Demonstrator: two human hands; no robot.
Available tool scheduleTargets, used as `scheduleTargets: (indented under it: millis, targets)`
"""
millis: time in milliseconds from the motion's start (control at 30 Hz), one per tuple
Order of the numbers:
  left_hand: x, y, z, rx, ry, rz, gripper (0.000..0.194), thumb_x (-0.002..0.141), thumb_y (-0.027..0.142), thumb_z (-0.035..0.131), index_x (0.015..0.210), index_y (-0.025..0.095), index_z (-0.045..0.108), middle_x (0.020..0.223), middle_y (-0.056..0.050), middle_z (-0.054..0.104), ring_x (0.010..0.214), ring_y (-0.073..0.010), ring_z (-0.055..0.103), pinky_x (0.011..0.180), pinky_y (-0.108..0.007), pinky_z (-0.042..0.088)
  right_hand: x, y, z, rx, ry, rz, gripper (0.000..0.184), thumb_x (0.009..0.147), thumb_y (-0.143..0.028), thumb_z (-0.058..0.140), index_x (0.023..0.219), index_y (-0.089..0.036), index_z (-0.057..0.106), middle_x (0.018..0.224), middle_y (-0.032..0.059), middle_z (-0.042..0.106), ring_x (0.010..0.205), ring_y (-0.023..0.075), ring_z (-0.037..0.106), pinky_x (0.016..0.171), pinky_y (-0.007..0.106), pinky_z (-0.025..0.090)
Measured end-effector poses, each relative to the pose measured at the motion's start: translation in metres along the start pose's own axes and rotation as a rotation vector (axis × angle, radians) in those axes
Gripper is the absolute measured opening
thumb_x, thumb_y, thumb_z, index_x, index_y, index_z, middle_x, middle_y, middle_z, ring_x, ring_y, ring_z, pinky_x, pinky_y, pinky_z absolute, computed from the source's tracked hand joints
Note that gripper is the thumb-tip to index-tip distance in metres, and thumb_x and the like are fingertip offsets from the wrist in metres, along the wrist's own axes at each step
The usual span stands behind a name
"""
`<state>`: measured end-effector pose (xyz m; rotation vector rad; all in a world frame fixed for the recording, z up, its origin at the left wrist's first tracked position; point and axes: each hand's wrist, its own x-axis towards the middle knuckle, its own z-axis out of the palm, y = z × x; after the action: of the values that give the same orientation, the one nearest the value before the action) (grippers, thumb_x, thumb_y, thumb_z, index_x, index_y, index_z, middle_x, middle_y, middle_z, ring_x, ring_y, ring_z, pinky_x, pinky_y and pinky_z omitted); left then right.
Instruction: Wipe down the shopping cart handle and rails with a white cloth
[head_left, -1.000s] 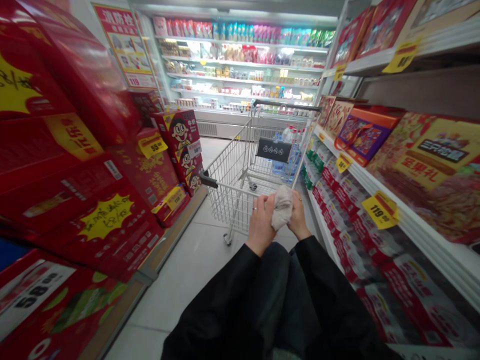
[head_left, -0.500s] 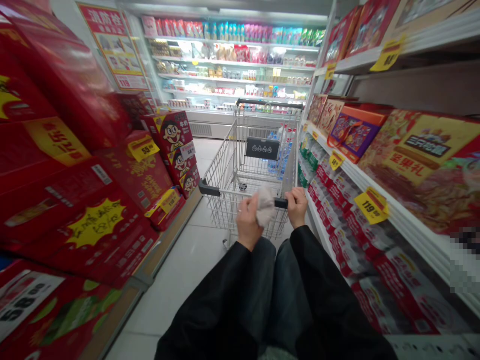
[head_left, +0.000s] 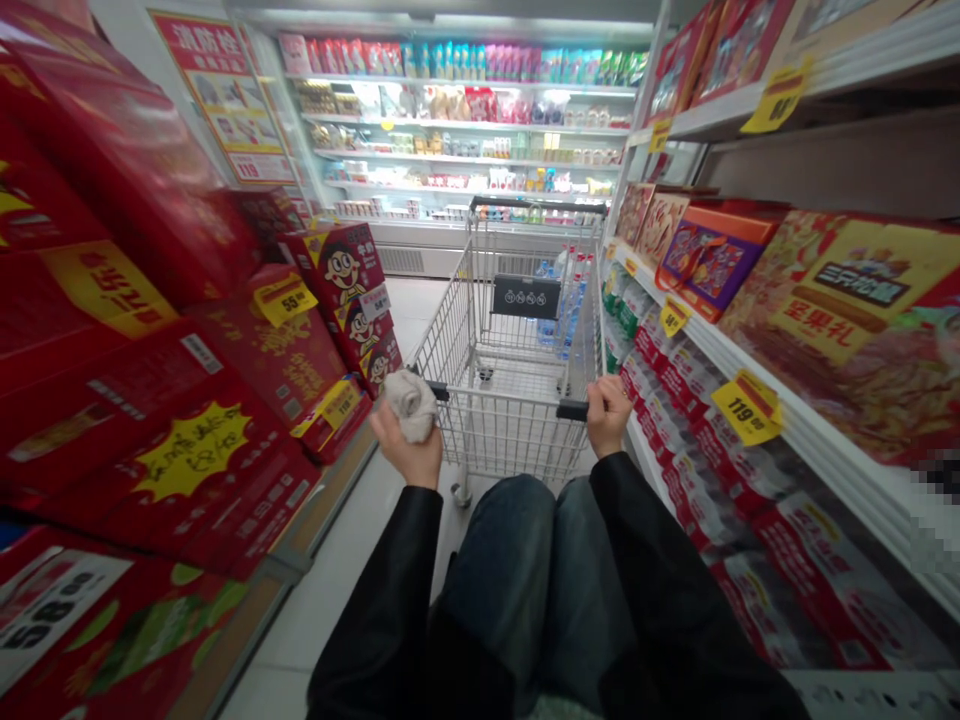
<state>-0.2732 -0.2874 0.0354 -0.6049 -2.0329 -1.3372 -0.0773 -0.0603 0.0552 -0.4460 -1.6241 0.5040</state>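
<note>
A metal shopping cart [head_left: 495, 425] stands right in front of my knees, its wire basket bare apart from a dark sign panel [head_left: 525, 297] at the far end. My left hand [head_left: 409, 450] is closed around a crumpled beige cloth [head_left: 411, 405], next to the left corner of the cart's handle. The cloth hides that corner, so contact with the handle cannot be made out. On the right end of the dark handle [head_left: 573, 410], my right hand [head_left: 609, 408] is wrapped in a grip.
Red gift boxes [head_left: 262, 370] are stacked along the left. Shelves on the right carry snack boxes [head_left: 832, 330] and bagged packs [head_left: 697, 400], with yellow price tags [head_left: 748, 407] sticking out. A lit refrigerated display [head_left: 465, 150] crosses the far end; bottled water [head_left: 551, 320] stands beyond the cart.
My left hand has carried the cloth leftward, from the right part of the handle to its left corner. My right hand keeps its grip on the right end.
</note>
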Motion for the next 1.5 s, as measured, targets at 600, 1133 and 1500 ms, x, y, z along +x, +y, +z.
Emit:
scheduleTargets:
  millis: [600,1133,1500]
  targets:
    - [-0.036,0.037,0.039,-0.086,0.154,-0.006,0.067,0.079,0.023,0.059,0.143,0.017,0.043,0.113,-0.013,0.052,0.107,-0.0286,0.053,0.095,-0.046,0.047,-0.005,0.001,0.016,0.008,0.032,-0.124,0.042,0.09,-0.026,0.057,0.06,-0.025,0.028,0.062,-0.0042,0.031,0.069,0.017,0.039,0.068,0.033,0.035]
    - [-0.022,0.049,0.051,-0.029,0.067,0.295,0.056,0.079,0.045,0.062,0.129,0.019,0.056,0.104,-0.009,0.06,0.099,-0.0263,0.056,0.101,-0.045,0.032,0.008,0.028,0.001,0.085,-0.048,-0.121,0.041,0.086,-0.021,0.06,0.057,-0.024,0.031,0.06,-0.0038,0.034,0.068,0.0161,0.04,0.068,0.034,0.035]
    - [-0.07,0.057,0.072,0.038,-0.23,0.823,0.05,0.086,0.019,0.058,0.133,0.035,0.058,0.103,-0.001,0.064,0.095,-0.016,0.059,0.106,-0.044,0.026,0.015,0.043,0.001,0.09,0.038,-0.059,0.04,0.085,-0.02,0.058,0.056,-0.024,0.032,0.062,-0.0032,0.036,0.07,0.0166,0.043,0.069,0.034,0.037]
